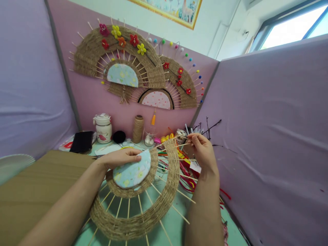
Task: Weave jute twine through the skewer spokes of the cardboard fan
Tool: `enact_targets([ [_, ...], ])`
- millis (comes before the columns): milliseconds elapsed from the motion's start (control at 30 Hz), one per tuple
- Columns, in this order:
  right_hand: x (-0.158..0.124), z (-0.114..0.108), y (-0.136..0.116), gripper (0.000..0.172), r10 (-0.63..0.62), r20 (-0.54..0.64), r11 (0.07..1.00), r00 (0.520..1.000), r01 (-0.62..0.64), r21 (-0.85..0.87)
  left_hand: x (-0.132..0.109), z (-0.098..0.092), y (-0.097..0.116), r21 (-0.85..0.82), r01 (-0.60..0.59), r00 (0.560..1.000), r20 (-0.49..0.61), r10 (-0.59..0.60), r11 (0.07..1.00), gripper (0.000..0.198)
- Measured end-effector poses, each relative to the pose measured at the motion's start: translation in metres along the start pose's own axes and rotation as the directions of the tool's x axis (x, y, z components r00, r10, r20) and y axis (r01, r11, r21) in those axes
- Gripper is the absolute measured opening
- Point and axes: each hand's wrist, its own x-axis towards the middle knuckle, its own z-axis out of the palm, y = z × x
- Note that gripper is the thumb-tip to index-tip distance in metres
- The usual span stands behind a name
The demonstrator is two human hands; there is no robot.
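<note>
A half-round woven twine fan [143, 222] is held tilted over the green table, its thin sticks spreading outward like rays. At its centre is a pale blue half-circle of flowered cloth [133, 172], edged with a woven twine band. My left hand [120, 158] grips this centre at its straight edge, thumb on the cloth and the other fingers mostly hidden. At the fan's upper right end, my right hand [201, 150] pinches near the tip of the outermost stick [183, 137]. Whether a strand of twine is also between those fingers, I cannot tell.
Two decorated woven fans [87, 54] hang on the pink partition. Behind my hands stand a lidded white jar [103, 130] and a twine spool [138, 129]. Coloured fuzzy stems [183, 171] and dark twigs [208, 128] lie to the right; cardboard [46, 184] covers the left.
</note>
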Motion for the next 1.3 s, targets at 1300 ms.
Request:
enact_targets([
  [1300,0.004,0.011,-0.003,0.040,-0.042,-0.170,0.991,0.985,0.062,0.117,-0.002,-0.001,0.008,-0.233,-0.045,0.979,-0.205,-0.003,0.971,0.033],
])
